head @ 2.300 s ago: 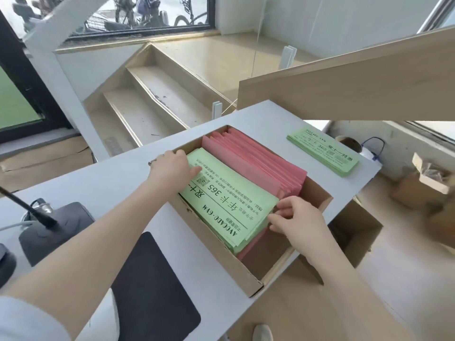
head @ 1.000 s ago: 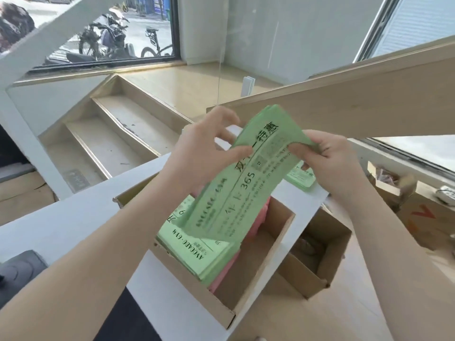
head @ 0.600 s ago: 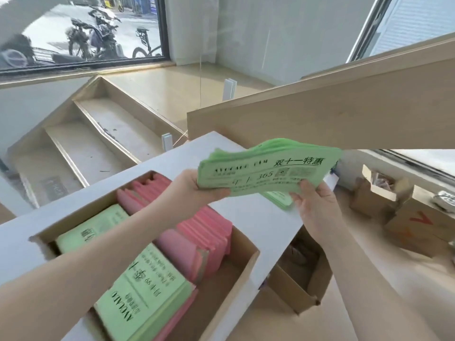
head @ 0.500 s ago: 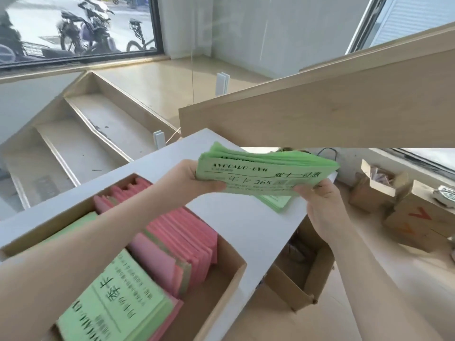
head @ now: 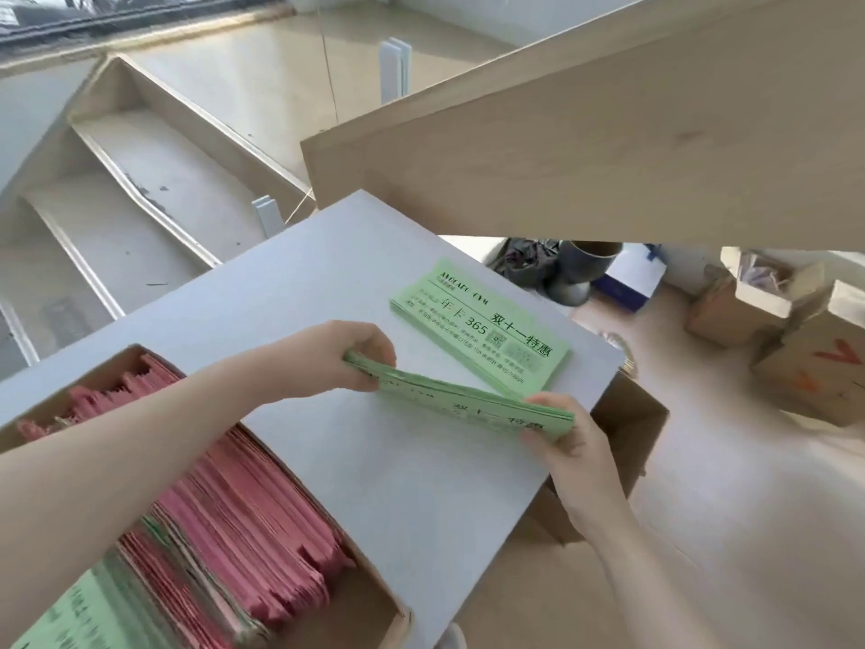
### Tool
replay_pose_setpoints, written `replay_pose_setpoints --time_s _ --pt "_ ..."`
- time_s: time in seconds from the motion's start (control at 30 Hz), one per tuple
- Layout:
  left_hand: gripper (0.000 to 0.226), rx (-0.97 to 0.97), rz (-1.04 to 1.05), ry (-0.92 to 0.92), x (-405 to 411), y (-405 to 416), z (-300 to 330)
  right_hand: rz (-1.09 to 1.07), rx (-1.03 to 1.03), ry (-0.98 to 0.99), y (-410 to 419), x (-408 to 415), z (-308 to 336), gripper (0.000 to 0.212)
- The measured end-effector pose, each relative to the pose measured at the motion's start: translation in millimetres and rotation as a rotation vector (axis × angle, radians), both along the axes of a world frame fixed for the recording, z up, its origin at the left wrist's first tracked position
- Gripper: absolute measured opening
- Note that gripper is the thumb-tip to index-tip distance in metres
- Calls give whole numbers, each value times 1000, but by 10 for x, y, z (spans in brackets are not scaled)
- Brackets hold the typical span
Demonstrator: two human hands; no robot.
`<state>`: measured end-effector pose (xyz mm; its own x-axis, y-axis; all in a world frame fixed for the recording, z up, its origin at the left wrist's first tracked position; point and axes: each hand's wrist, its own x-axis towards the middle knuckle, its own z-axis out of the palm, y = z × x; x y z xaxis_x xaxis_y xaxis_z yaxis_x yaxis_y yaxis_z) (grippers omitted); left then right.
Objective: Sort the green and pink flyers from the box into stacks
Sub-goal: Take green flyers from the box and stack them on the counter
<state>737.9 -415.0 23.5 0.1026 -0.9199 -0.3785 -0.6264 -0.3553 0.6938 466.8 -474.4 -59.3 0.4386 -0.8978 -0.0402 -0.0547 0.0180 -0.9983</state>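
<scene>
The person holds a thick bundle of green paper flyers (head: 461,400) in the air above the white tabletop (head: 374,466), one end in each hand. The left hand (head: 337,360) pinches the end nearer to the box, with the fingers curled over the top of the bundle. The right hand (head: 568,442) grips the other end, near the right edge of the tabletop, thumb on top and fingers below. Both grips are closed firmly on the paper; neither hand is free.

The flat stack of green flyers (head: 482,334) with black print lies on the tabletop near its far right corner. It is just beyond the held bundle, on the far side from the person. The long axis of the bundle and the long axis of the stack run almost the same way, from near-left to far-right along the right edge, so I think little turning is needed. The move seems to be a short push forward and then down, to lay the bundle onto the stack. The right hand is nearer to the printed end of the stack.

The open cardboard box (head: 374,597) stands at the near left part of the tabletop. It holds many pink paper flyers (head: 243,508) on their edges, and some green flyers (head: 89,615) at its near end.
</scene>
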Motion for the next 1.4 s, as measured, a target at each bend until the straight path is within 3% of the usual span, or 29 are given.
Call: replay_pose_setpoints --time_s 0.1,0.23,0.4,0.57,0.7,0.83,0.93,1.1,1.23,1.4 --pt "16 2 31 -20 -10 -14 15 -14 20 13 21 52 -10 36" --pt "12 -174 237 5 -29 -3 15 -100 12 -13 34 59 56 23" --pt "17 120 201 6 -73 8 -113 -47 85 131 50 120 -62 26" --pt "17 91 359 57 -16 -81 -137 -28 113 150 8 111 -36 30" --pt "24 176 314 50 -40 -117 -159 -74 148 101 -39 106 5 29" --pt "13 -51 425 100 -81 -394 -28 -131 150 127 -199 128 89 20" --pt "12 -187 511 76 -76 -730 4 -181 84 295 -431 191 202 10" --pt "35 -186 519 105 -14 -1156 -191 -188 168 341 -861 261 286 17" --pt "29 -157 503 25 40 -1361 -355 -219 253 348 -1052 299 203 15" --pt "27 -142 488 3 70 -1380 -491 -133 306 506 -1072 252 202 18"
